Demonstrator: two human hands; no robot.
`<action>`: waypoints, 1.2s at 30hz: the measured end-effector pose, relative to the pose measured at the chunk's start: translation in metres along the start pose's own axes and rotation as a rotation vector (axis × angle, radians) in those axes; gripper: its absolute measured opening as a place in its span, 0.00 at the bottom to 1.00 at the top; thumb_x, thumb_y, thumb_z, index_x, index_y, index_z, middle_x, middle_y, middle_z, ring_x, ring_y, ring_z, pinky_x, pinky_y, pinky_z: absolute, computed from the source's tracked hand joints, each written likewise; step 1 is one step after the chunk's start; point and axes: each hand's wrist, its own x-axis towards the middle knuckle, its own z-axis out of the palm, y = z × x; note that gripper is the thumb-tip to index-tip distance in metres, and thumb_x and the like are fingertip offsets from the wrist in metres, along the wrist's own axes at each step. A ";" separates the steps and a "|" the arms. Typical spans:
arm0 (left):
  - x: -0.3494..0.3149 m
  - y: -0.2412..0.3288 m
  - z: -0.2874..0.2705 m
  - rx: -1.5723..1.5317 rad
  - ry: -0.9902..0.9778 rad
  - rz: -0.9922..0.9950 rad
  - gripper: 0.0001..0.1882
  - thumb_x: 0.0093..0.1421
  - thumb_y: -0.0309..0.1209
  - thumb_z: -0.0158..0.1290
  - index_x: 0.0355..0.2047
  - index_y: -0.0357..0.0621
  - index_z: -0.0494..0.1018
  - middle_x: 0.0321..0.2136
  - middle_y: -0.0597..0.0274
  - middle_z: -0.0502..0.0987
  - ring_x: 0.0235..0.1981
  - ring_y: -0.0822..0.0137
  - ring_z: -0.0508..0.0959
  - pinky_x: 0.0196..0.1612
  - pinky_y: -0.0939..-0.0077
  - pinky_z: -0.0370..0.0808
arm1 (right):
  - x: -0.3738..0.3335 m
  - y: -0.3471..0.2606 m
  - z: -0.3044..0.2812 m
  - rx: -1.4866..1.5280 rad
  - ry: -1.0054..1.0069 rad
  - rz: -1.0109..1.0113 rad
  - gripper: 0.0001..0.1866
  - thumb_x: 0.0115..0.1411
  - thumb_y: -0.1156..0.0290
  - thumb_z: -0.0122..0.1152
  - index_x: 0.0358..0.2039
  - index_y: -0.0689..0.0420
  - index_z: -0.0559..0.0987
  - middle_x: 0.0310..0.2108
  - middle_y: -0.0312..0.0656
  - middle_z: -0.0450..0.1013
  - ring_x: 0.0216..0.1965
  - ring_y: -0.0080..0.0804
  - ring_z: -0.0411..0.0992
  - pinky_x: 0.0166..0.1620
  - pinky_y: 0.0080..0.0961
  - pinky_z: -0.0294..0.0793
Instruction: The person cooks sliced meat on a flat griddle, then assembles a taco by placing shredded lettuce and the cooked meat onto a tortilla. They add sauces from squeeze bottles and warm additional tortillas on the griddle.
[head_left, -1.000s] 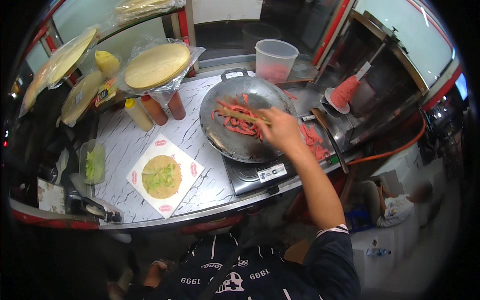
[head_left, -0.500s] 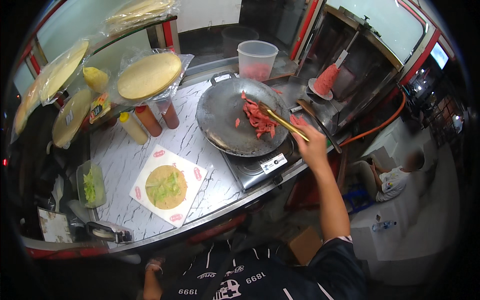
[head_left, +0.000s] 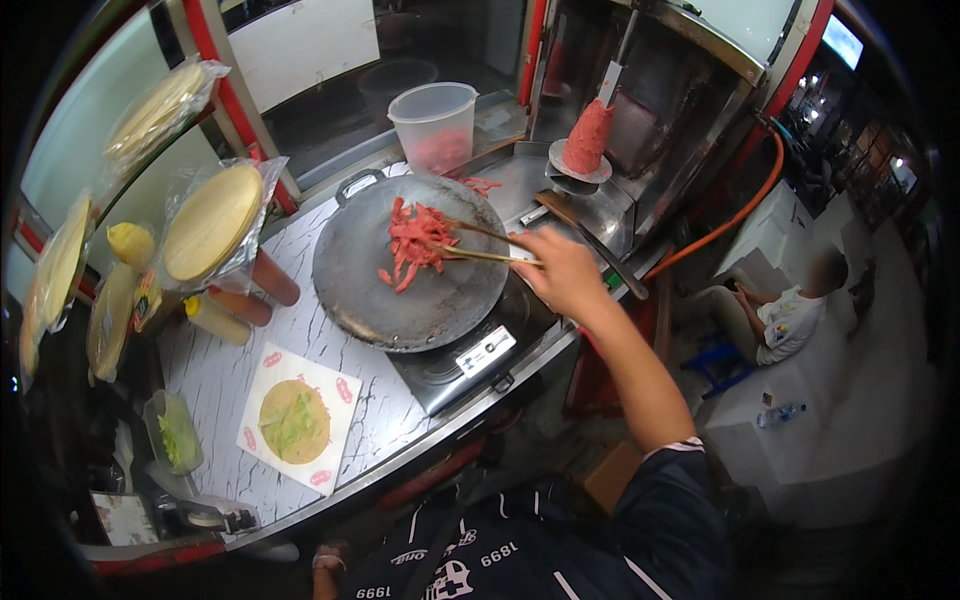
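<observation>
My right hand [head_left: 560, 268] grips a pair of golden tongs [head_left: 492, 257] over the wok. Their two arms stand apart, with the tips in a heap of red meat strips [head_left: 412, 232]. The dark, wide wok [head_left: 370, 310] rests on a gas stove [head_left: 425, 385]. Left of the stove, a round flatbread [head_left: 315, 445] topped with shredded lettuce [head_left: 292, 425] lies on white printed paper [head_left: 345, 405]. My left hand [head_left: 332, 556] hangs low by my body, below the counter edge; its fingers are too dark to make out.
Red meat on a vertical spit [head_left: 588, 140] stands behind, beside a long-handled spatula [head_left: 600, 245]. A clear bucket [head_left: 432, 125], bagged flatbreads [head_left: 215, 220], sauce bottles [head_left: 218, 320] and a lettuce tub [head_left: 173, 435] surround the counter. An orange hose [head_left: 745, 215] runs right; a person [head_left: 785, 315] sits beyond.
The tongs have spread and the meat strips have shifted within the wok. My view has turned, so the counter appears further left. The left hand still hangs low.
</observation>
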 end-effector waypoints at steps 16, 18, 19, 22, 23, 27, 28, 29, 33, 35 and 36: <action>0.035 0.142 -0.068 -0.058 0.036 -0.053 0.22 0.66 0.34 0.47 0.60 0.57 0.76 0.61 0.55 0.76 0.63 0.54 0.75 0.68 0.59 0.70 | -0.049 0.122 -0.074 -0.298 -0.355 -0.173 0.18 0.55 0.75 0.60 0.47 0.54 0.83 0.35 0.40 0.71 0.36 0.38 0.78 0.33 0.36 0.80; 0.031 0.143 -0.075 -0.042 0.028 -0.052 0.22 0.66 0.34 0.47 0.59 0.57 0.76 0.61 0.55 0.76 0.63 0.55 0.75 0.67 0.59 0.70 | -0.034 0.126 -0.088 -0.277 -0.368 -0.220 0.18 0.54 0.74 0.61 0.47 0.53 0.83 0.35 0.39 0.71 0.36 0.37 0.78 0.33 0.35 0.81; 0.028 0.143 -0.076 -0.033 0.023 -0.053 0.22 0.66 0.34 0.47 0.59 0.57 0.76 0.61 0.55 0.76 0.62 0.55 0.75 0.67 0.59 0.70 | -0.022 0.127 -0.086 -0.265 -0.330 -0.233 0.18 0.54 0.74 0.61 0.47 0.53 0.83 0.35 0.39 0.71 0.36 0.36 0.78 0.33 0.34 0.81; 0.024 0.142 -0.082 0.018 0.006 -0.040 0.22 0.66 0.34 0.47 0.59 0.57 0.77 0.60 0.54 0.76 0.62 0.55 0.75 0.67 0.59 0.70 | 0.008 0.122 -0.054 -0.260 -0.249 -0.319 0.12 0.53 0.72 0.62 0.40 0.56 0.82 0.34 0.38 0.71 0.36 0.34 0.77 0.32 0.29 0.81; 0.023 0.142 -0.083 0.036 0.008 -0.028 0.21 0.66 0.34 0.47 0.58 0.57 0.77 0.60 0.54 0.77 0.62 0.55 0.75 0.67 0.59 0.70 | 0.012 0.118 -0.042 -0.263 -0.271 -0.349 0.11 0.53 0.72 0.62 0.38 0.57 0.81 0.34 0.38 0.71 0.36 0.33 0.77 0.32 0.29 0.81; 0.018 0.145 -0.089 0.212 0.081 0.123 0.21 0.66 0.34 0.47 0.57 0.57 0.78 0.60 0.54 0.77 0.61 0.55 0.76 0.66 0.59 0.71 | -0.007 0.122 -0.045 -0.218 -0.448 -0.447 0.09 0.53 0.73 0.61 0.35 0.58 0.81 0.34 0.38 0.71 0.38 0.33 0.77 0.32 0.28 0.81; 0.016 0.146 -0.090 0.205 0.001 0.052 0.20 0.66 0.34 0.47 0.57 0.57 0.78 0.59 0.55 0.78 0.61 0.55 0.76 0.65 0.59 0.72 | -0.015 0.128 -0.060 -0.222 -0.434 -0.446 0.10 0.53 0.73 0.61 0.37 0.58 0.81 0.34 0.38 0.71 0.38 0.34 0.77 0.33 0.28 0.81; 0.011 0.147 -0.090 0.203 -0.080 -0.020 0.20 0.66 0.34 0.47 0.56 0.56 0.78 0.58 0.55 0.78 0.60 0.54 0.77 0.64 0.59 0.72 | -0.020 0.134 -0.076 -0.233 -0.400 -0.465 0.11 0.53 0.73 0.62 0.38 0.58 0.81 0.35 0.38 0.71 0.38 0.34 0.77 0.34 0.29 0.81; -0.013 0.146 -0.080 0.300 -0.120 0.040 0.19 0.64 0.35 0.49 0.52 0.55 0.82 0.56 0.57 0.80 0.58 0.56 0.79 0.62 0.63 0.75 | -0.010 0.147 -0.113 -0.030 -0.336 -0.201 0.16 0.58 0.68 0.68 0.47 0.56 0.82 0.32 0.43 0.70 0.30 0.44 0.77 0.32 0.39 0.77; -0.016 0.146 -0.072 0.036 -0.096 -0.038 0.21 0.61 0.33 0.51 0.53 0.51 0.82 0.56 0.56 0.80 0.58 0.59 0.79 0.63 0.69 0.74 | 0.009 0.134 -0.096 0.112 -0.290 -0.178 0.18 0.60 0.65 0.68 0.50 0.56 0.81 0.32 0.45 0.72 0.28 0.47 0.76 0.31 0.41 0.76; -0.017 0.147 -0.066 -0.070 -0.033 -0.022 0.20 0.61 0.33 0.52 0.52 0.50 0.82 0.56 0.56 0.81 0.57 0.59 0.80 0.62 0.68 0.75 | 0.019 0.123 -0.076 0.145 -0.282 -0.191 0.19 0.61 0.64 0.68 0.51 0.56 0.81 0.32 0.45 0.72 0.28 0.47 0.76 0.31 0.41 0.76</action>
